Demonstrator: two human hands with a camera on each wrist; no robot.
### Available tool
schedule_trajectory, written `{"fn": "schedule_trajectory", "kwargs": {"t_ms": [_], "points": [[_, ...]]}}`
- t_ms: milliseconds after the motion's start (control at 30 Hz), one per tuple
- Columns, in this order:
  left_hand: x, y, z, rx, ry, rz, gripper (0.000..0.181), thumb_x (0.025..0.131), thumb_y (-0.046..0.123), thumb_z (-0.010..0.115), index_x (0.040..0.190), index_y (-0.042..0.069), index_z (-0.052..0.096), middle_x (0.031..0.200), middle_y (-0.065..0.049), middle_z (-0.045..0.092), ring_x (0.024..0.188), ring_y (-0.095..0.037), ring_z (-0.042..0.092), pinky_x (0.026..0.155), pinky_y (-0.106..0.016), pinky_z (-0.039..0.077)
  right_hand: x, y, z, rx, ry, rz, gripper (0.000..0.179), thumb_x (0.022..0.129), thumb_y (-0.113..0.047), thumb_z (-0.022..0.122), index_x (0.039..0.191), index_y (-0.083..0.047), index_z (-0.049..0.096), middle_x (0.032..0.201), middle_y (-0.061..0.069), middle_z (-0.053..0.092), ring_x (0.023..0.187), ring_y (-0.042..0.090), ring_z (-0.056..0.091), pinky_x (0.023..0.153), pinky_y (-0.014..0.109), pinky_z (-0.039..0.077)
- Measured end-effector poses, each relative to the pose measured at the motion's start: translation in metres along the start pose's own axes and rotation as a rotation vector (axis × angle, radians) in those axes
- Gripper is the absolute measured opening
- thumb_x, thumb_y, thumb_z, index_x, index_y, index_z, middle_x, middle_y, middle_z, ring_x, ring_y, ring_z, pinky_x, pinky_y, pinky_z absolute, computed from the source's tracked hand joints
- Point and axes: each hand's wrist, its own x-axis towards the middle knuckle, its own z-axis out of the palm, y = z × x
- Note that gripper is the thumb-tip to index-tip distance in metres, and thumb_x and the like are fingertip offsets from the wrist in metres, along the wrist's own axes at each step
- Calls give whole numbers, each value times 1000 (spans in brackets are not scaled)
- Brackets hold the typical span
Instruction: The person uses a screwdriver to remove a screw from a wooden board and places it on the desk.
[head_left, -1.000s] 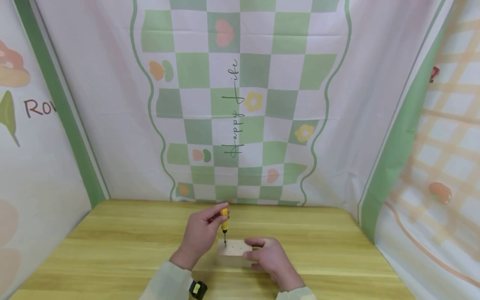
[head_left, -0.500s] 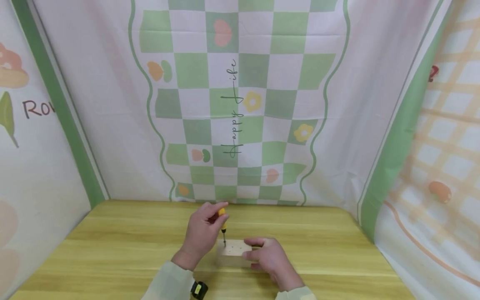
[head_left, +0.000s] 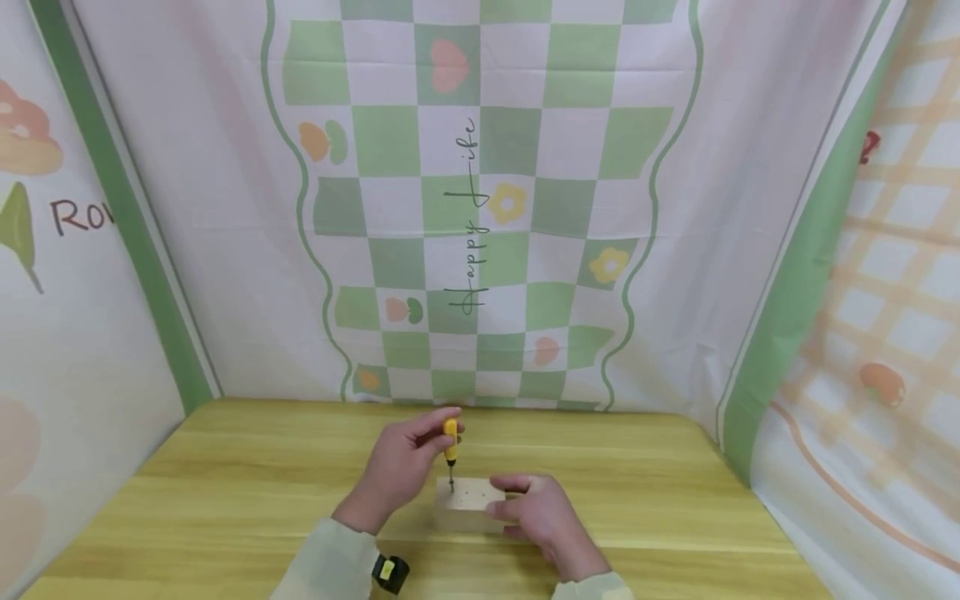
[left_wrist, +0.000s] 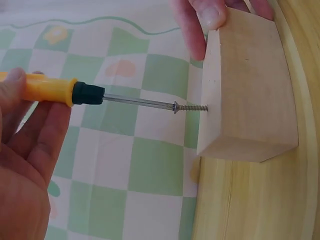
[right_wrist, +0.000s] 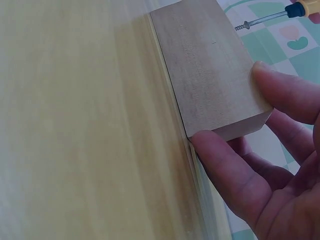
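Note:
A pale wooden block (head_left: 469,518) sits on the table, with several small holes in its top face. Near the left end of that face a screw (left_wrist: 192,107) stands upright, its tip in the wood and much of its thread showing. My left hand (head_left: 401,467) grips the yellow handle of a screwdriver (left_wrist: 50,90) between thumb and fingers. The screwdriver points straight down, and its shaft meets the screw head. My right hand (head_left: 542,517) holds the block's right end, fingers and thumb around the corners (right_wrist: 230,170).
The wood-grain table (head_left: 225,500) reaches back to a hanging cloth (head_left: 502,250) with green and white checks. Printed cloths also hang at the left and right sides. A black device with a yellow-green patch (head_left: 391,573) is at my left wrist.
My left hand and the screwdriver handle shift slightly, with the handle tilting a little and coming upright again. The block and my right hand stay in place.

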Motion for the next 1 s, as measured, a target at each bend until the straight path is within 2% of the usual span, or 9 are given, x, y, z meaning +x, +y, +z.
{"fn": "schedule_trajectory", "kwargs": {"t_ms": [100, 200, 367, 500, 567, 667, 867, 933, 1000], "points": [[1, -2, 0, -8, 41, -48, 32, 87, 19, 67, 118, 28, 66, 92, 7, 68, 73, -14, 62, 55, -24, 50, 0, 0, 0, -7, 6, 13, 42, 76, -13, 76, 116, -4, 65, 125, 21, 53, 92, 26, 61, 68, 41, 55], [1, -3, 2, 2, 97, -45, 33, 83, 23, 70, 116, 27, 67, 88, 8, 68, 68, -16, 60, 51, -23, 48, 1, 1, -1, -10, 6, 11, 43, 77, -13, 76, 116, -3, 65, 125, 22, 53, 93, 26, 61, 68, 41, 55], [0, -4, 7, 24, 178, 45, 35, 81, 17, 73, 116, 20, 67, 89, 9, 67, 75, -10, 62, 63, -25, 54, 2, 2, 0, -3, 6, 3, 42, 76, -13, 77, 116, -3, 65, 125, 21, 53, 92, 25, 61, 68, 41, 55], [1, -4, 9, 140, 224, 126, 36, 80, 12, 75, 115, 20, 68, 80, 10, 60, 67, -6, 55, 57, -23, 51, 2, 2, 1, -3, 10, -2, 43, 76, -13, 77, 116, -3, 65, 124, 21, 53, 92, 26, 61, 68, 41, 55], [1, -5, 8, 175, 230, 146, 36, 80, 12, 75, 114, 21, 69, 76, 10, 56, 64, -6, 51, 55, -23, 49, 1, 2, 1, -2, 11, 3, 44, 76, -14, 77, 116, -3, 65, 124, 21, 54, 93, 27, 61, 69, 41, 55], [2, -4, 6, 171, 196, 146, 35, 82, 12, 73, 116, 22, 68, 76, 10, 54, 65, -7, 51, 57, -23, 49, 1, 1, 1, 5, 9, 9, 45, 76, -14, 78, 117, -3, 64, 123, 20, 54, 93, 27, 61, 69, 42, 55], [1, -5, 1, -17, -2, 66, 45, 88, 2, 63, 125, 28, 60, 107, 9, 62, 93, -15, 62, 75, -27, 53, 1, 0, 1, 15, 11, 17, 44, 75, -12, 78, 116, -2, 65, 124, 22, 53, 93, 27, 61, 69, 41, 55], [1, -6, 1, -66, -35, 46, 47, 89, -1, 60, 126, 29, 59, 112, 7, 62, 96, -17, 63, 77, -29, 53, 1, -1, 1, 19, 12, 19, 44, 75, -12, 78, 116, -2, 65, 124, 22, 53, 93, 28, 61, 69, 42, 55], [1, -6, 1, -85, -40, 35, 45, 90, 0, 60, 125, 29, 60, 110, 6, 63, 93, -16, 64, 77, -29, 53, 0, 0, 1, 19, 9, 16, 44, 75, -12, 78, 116, -2, 65, 125, 23, 52, 93, 28, 61, 69, 42, 55]]}}
